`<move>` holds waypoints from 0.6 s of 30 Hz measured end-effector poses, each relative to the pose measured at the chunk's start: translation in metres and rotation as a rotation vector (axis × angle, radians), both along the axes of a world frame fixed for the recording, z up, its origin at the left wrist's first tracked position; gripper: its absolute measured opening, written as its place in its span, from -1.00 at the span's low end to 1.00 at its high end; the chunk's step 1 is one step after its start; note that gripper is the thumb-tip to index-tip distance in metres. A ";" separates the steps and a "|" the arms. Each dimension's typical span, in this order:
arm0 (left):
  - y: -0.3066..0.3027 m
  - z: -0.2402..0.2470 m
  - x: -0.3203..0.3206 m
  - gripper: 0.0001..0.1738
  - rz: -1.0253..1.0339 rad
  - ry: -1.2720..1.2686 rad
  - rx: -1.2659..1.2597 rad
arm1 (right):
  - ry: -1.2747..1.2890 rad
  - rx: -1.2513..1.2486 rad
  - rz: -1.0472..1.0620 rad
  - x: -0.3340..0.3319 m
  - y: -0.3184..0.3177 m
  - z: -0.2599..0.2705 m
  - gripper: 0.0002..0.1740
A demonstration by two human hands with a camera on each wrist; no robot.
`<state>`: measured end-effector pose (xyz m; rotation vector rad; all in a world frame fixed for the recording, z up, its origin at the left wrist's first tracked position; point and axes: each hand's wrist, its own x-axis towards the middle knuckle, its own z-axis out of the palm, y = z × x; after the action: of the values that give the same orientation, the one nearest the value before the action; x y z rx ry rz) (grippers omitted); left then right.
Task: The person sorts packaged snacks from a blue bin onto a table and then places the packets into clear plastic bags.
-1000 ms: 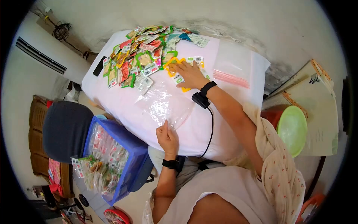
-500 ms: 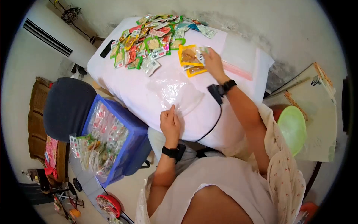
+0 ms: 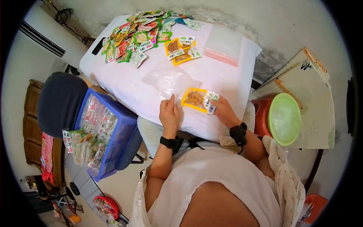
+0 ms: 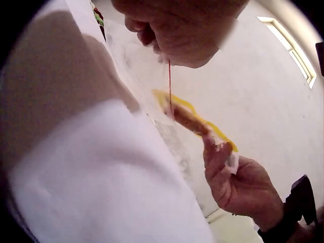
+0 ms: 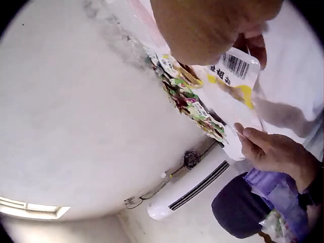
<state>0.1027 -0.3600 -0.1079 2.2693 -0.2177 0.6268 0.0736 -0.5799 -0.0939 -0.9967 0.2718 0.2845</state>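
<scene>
My left hand (image 3: 169, 115) pinches the near edge of a clear plastic bag (image 3: 163, 80) lying flat on the white-covered table. In the left wrist view, the bag's thin red edge (image 4: 170, 81) runs down from the left fingers. The right hand (image 3: 224, 109) grips a yellow-edged snack packet (image 3: 194, 98) by its white printed end, close to the bag's mouth. Brown food shows through the packet's window. Farther back lie several similar yellow-edged packets (image 3: 182, 57), overlapping one another. A heap of mixed green, red and yellow packets (image 3: 140, 38) covers the far left of the table.
Clear bags with pink edges (image 3: 221, 49) are stacked at the table's right. A dark phone-like object (image 3: 98, 46) lies at its left edge. The blue crate (image 3: 126, 126), full of packed bags (image 3: 94, 121), stands left beside a dark chair (image 3: 56, 104). A green basin (image 3: 284, 119) stands right.
My right hand has picked up one yellow-edged packet from its group and brought it back toward the left hand. The left hand keeps pinching the bag's edge.
</scene>
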 end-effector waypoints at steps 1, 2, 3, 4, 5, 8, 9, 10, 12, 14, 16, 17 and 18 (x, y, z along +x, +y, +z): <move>-0.001 -0.001 -0.003 -0.58 0.001 -0.003 0.002 | 0.000 -0.002 -0.054 0.003 0.006 0.000 -0.52; -0.002 -0.001 -0.005 -0.57 -0.017 -0.005 -0.021 | -0.003 -0.001 -0.053 0.006 0.012 -0.001 -0.52; -0.003 -0.002 -0.008 -0.55 -0.036 -0.007 -0.046 | 0.001 0.062 -0.060 0.009 0.018 -0.003 -0.49; -0.003 -0.003 -0.009 -0.55 -0.036 -0.008 -0.045 | 0.006 0.124 -0.067 0.013 0.024 -0.005 -0.45; -0.004 -0.004 -0.011 -0.52 -0.056 0.002 -0.020 | 0.005 0.126 -0.068 0.016 0.028 -0.010 -0.45; -0.003 -0.008 -0.014 -0.48 -0.081 0.016 0.024 | -0.088 0.044 0.042 0.027 0.034 -0.018 -0.51; -0.002 -0.010 -0.014 -0.46 -0.078 0.017 0.041 | -0.088 0.045 0.037 0.028 0.029 -0.018 -0.51; 0.000 -0.011 -0.014 -0.46 -0.080 0.015 0.041 | -0.025 -0.205 0.117 0.029 0.025 -0.008 -0.57; 0.006 -0.014 -0.017 -0.51 -0.054 0.014 0.088 | 0.041 -0.457 0.198 0.032 0.023 -0.003 -0.62; 0.010 -0.019 -0.019 -0.51 -0.075 0.006 0.089 | -0.015 -0.396 0.073 0.034 0.025 -0.007 -0.61; 0.011 -0.022 -0.020 -0.50 -0.097 -0.006 0.090 | -0.015 -0.385 0.016 0.043 0.030 -0.017 -0.57; 0.012 -0.023 -0.021 -0.51 -0.106 0.011 0.091 | -0.018 -0.372 -0.035 0.045 0.033 -0.020 -0.51; 0.013 -0.023 -0.020 -0.51 -0.113 0.026 0.093 | -0.019 -0.371 -0.038 0.045 0.034 -0.024 -0.51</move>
<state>0.0822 -0.3474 -0.1310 2.3336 -0.3667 0.5380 0.1184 -0.5456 -0.1174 -1.3581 0.3330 0.1925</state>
